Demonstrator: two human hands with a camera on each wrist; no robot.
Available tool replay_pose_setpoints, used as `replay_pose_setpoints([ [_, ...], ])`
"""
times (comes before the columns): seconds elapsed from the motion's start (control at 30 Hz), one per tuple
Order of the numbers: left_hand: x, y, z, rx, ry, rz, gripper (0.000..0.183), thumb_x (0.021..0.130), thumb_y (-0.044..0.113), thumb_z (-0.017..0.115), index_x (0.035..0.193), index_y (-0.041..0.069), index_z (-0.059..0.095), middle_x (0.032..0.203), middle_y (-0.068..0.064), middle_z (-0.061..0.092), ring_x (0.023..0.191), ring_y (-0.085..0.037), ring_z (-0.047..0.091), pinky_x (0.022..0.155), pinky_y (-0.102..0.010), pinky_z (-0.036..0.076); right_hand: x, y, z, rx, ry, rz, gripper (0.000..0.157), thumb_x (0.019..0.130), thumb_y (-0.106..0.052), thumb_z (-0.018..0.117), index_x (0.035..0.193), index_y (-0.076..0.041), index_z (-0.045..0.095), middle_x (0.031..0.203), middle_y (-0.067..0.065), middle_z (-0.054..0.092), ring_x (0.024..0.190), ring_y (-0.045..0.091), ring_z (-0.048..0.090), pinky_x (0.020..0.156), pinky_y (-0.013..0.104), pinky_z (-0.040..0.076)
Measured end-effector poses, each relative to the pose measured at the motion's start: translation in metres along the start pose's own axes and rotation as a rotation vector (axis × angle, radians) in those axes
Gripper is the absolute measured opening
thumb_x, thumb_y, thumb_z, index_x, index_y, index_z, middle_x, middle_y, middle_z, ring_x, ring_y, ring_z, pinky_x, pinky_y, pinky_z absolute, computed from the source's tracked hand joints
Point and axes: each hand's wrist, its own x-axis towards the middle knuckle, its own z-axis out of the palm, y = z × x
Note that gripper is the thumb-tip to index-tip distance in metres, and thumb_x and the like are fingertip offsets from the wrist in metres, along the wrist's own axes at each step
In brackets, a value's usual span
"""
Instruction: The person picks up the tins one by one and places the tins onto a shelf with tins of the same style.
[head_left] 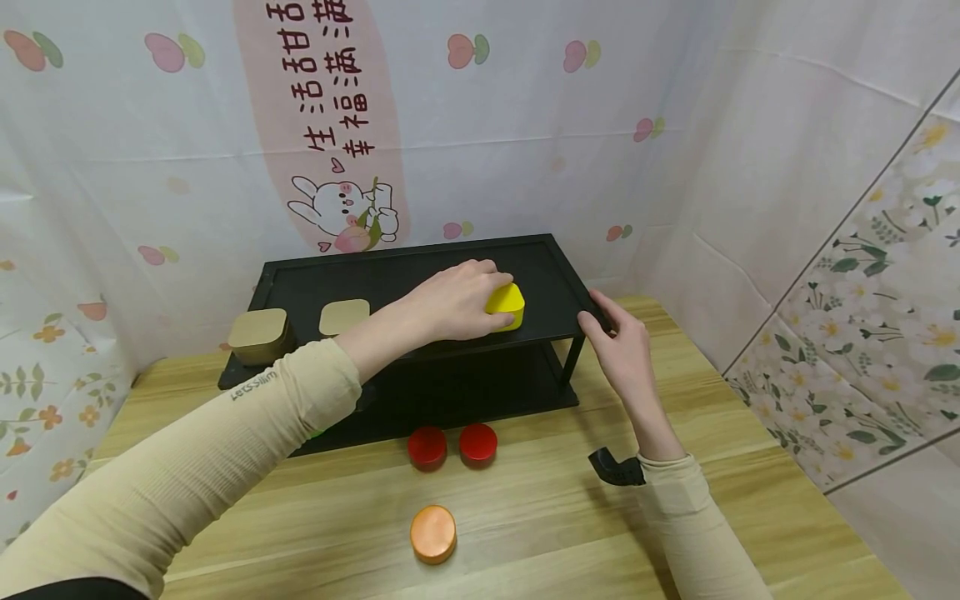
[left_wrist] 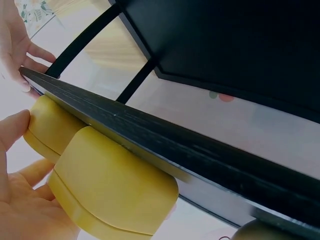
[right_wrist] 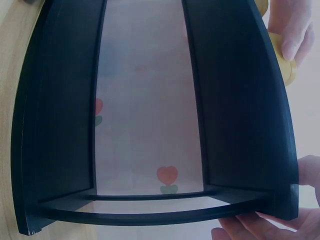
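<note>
On the right part of a black two-tier shelf's [head_left: 540, 271] top board sits a yellow rounded-square box [head_left: 507, 307]. My left hand [head_left: 459, 304] reaches across and holds it between thumb and fingers. A second yellow box [left_wrist: 115, 185] stands beside it in the left wrist view, nearer that camera. My right hand [head_left: 621, 340] grips the shelf's front right corner, thumb at the top board and fingers around the side edge [right_wrist: 250, 225]. Two khaki-topped boxes, one at the left end [head_left: 258, 333] and one nearer the middle [head_left: 345, 315], stand on the same board.
Two red round pieces [head_left: 427, 448] lie on the wooden table [head_left: 525, 533] before the shelf, with an orange round piece [head_left: 433, 534] closer to me. A bit of green [head_left: 317, 433] shows beside my left sleeve. Behind the shelf hangs a printed curtain [head_left: 487, 167].
</note>
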Motion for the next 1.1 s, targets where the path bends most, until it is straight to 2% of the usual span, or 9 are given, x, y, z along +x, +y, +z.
replay_pose_setpoints([
  [0.4,0.000,-0.003,0.002,0.014,0.011,0.004,0.062,0.088,0.043,0.059,0.140,0.012,0.045,0.127,-0.007,0.057,0.102,-0.021,0.053,0.087,-0.031,0.050,0.000,-0.001,0.001,0.008,-0.004,0.011,0.055,0.091,-0.048,0.054,0.139,-0.023,0.047,0.141,0.005,0.050,0.126,0.022,0.051,0.102,0.046,0.043],
  [0.7,0.000,-0.003,-0.003,0.040,0.024,-0.012,0.074,0.087,0.050,0.057,0.148,0.018,0.031,0.132,-0.008,0.054,0.107,-0.021,0.052,0.092,-0.033,0.049,0.000,-0.003,0.001,0.009,-0.002,0.006,0.055,0.092,-0.047,0.054,0.140,-0.021,0.047,0.141,0.005,0.050,0.126,0.023,0.051,0.102,0.046,0.043],
  [0.93,-0.004,-0.003,-0.008,0.024,0.073,0.009,0.067,0.088,0.050,0.056,0.145,0.021,0.037,0.132,-0.005,0.052,0.107,-0.019,0.051,0.090,-0.031,0.049,-0.001,-0.004,0.001,0.014,0.005,0.005,0.055,0.092,-0.046,0.053,0.140,-0.020,0.047,0.141,0.006,0.050,0.126,0.023,0.051,0.102,0.046,0.044],
  [1.1,-0.012,0.003,-0.014,0.010,0.150,0.055,0.059,0.089,0.047,0.056,0.141,0.022,0.044,0.130,-0.001,0.054,0.107,-0.017,0.050,0.088,-0.031,0.049,-0.002,-0.004,0.001,0.013,0.003,0.009,0.055,0.092,-0.047,0.053,0.140,-0.020,0.047,0.142,0.005,0.050,0.127,0.022,0.051,0.101,0.045,0.044],
])
